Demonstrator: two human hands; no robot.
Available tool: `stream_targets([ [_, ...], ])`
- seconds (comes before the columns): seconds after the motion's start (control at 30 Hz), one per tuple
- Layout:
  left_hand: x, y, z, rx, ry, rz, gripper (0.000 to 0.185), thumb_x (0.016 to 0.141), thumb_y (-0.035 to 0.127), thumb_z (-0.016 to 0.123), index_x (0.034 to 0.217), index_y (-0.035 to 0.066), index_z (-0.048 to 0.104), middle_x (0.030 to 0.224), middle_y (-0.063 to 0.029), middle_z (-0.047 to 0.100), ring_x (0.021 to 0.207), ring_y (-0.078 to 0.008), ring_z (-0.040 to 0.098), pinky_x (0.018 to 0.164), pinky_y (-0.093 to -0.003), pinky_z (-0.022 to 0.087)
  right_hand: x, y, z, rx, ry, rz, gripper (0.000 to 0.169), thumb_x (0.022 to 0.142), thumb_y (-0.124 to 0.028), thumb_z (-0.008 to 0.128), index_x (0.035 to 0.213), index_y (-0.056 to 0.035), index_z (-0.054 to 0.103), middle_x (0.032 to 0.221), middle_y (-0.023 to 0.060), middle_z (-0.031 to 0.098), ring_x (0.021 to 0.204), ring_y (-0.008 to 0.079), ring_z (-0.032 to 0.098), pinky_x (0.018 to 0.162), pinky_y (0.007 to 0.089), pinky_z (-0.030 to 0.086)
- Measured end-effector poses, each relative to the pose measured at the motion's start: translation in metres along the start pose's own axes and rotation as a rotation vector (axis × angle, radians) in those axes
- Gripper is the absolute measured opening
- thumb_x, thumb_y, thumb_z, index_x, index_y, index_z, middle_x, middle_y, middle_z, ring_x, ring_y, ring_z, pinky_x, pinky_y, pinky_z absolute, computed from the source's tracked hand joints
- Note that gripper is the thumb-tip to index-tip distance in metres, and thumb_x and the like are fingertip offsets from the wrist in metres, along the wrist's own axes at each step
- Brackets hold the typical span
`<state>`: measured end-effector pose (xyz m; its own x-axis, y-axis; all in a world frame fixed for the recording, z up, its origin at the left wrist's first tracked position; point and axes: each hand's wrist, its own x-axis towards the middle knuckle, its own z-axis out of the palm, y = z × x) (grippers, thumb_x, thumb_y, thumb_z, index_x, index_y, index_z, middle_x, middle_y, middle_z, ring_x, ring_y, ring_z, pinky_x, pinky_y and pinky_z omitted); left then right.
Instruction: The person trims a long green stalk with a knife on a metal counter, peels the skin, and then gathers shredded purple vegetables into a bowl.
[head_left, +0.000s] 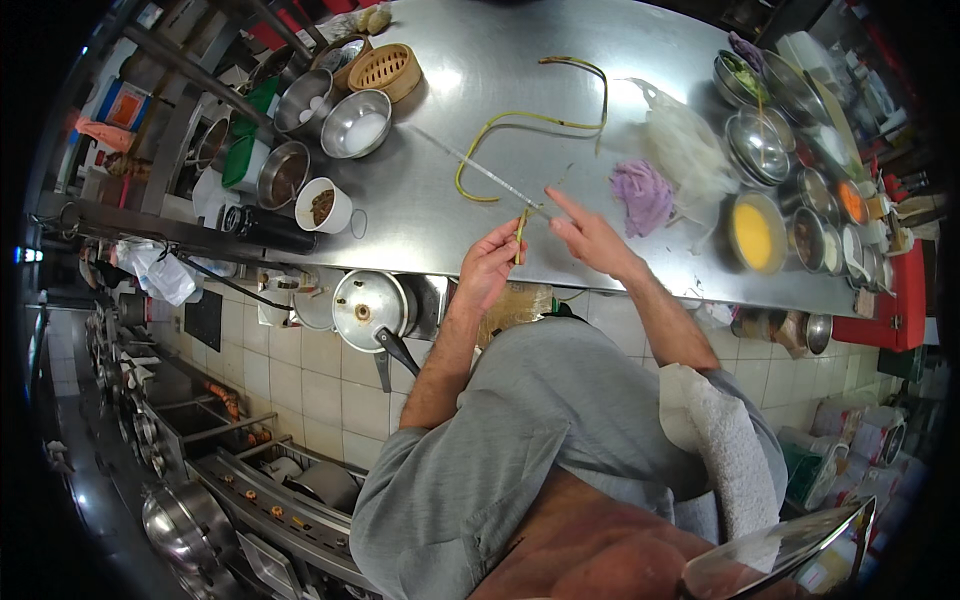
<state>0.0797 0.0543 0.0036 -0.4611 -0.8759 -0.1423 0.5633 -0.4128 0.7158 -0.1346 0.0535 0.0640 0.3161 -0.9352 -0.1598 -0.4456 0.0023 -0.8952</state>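
Note:
My left hand (487, 262) pinches a short piece of green stem (519, 238) between thumb and fingers, just over the front of the steel table. Close by on the right, my right hand (596, 236) has its index finger stretched out and the thumb beneath it. A narrow, pale, shiny strip (495, 178) runs from near the right thumb towards the upper left. Whether the right hand grips it I cannot tell. Beyond both hands a long green stem (517, 116) lies in an S-shaped curve on the table.
A crumpled purple cloth (643, 196) and a translucent plastic bag (686, 146) lie to the right, before a bowl of yellow liquid (756, 232) and several steel bowls. Leftward stand a white cup (324, 206), steel bowls and a bamboo steamer (386, 71). A pressure cooker (367, 311) sits below the table edge.

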Motion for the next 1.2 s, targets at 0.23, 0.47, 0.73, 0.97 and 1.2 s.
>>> stream_targets([
  [0.23,0.0,-0.001,-0.002,-0.018,0.034,-0.01,0.036,0.091,0.005,0.051,0.126,-0.004,0.05,0.097,-0.0064,0.059,0.082,-0.0132,0.053,0.075,-0.0258,0.043,-0.01,-0.008,0.017,-0.106,-0.092,-0.063,0.061,0.094,-0.041,0.048,0.145,-0.016,0.026,0.067,0.0157,0.058,0.067,0.0296,0.058,0.068,0.0388,0.044],
  [0.47,-0.002,0.003,0.009,0.063,0.083,0.013,0.035,0.091,0.002,0.05,0.126,-0.005,0.05,0.098,-0.0039,0.057,0.087,-0.0118,0.05,0.076,-0.0249,0.041,0.001,0.001,0.002,-0.075,-0.031,0.006,0.061,0.095,-0.043,0.046,0.145,-0.015,0.026,0.078,0.0201,0.063,0.081,0.0357,0.062,0.078,0.0403,0.046],
  [0.73,-0.001,-0.002,-0.002,0.107,0.095,0.03,0.036,0.09,0.0,0.05,0.126,-0.005,0.05,0.103,-0.0054,0.058,0.089,-0.0128,0.052,0.076,-0.0257,0.042,-0.001,-0.006,0.004,-0.139,-0.05,0.024,0.059,0.096,-0.044,0.042,0.145,-0.0154,0.027,0.095,0.0238,0.064,0.093,0.0409,0.061,0.083,0.0429,0.045],
  [0.97,-0.004,-0.001,0.004,0.137,0.138,0.018,0.036,0.091,-0.001,0.049,0.127,-0.004,0.051,0.1,-0.0045,0.057,0.086,-0.0112,0.05,0.076,-0.0241,0.041,-0.002,0.002,0.007,-0.211,0.048,-0.036,0.059,0.095,-0.044,0.044,0.144,-0.0152,0.028,0.084,0.0206,0.065,0.085,0.0408,0.062,0.079,0.0435,0.046],
  [1.2,-0.003,0.0,0.004,0.12,0.126,0.04,0.034,0.091,0.001,0.05,0.124,-0.006,0.05,0.097,-0.0063,0.057,0.085,-0.013,0.05,0.076,-0.0262,0.041,-0.003,0.0,0.012,-0.235,0.048,-0.056,0.06,0.094,-0.044,0.046,0.144,-0.0152,0.028,0.081,0.0196,0.065,0.08,0.0407,0.062,0.074,0.0442,0.047],
])
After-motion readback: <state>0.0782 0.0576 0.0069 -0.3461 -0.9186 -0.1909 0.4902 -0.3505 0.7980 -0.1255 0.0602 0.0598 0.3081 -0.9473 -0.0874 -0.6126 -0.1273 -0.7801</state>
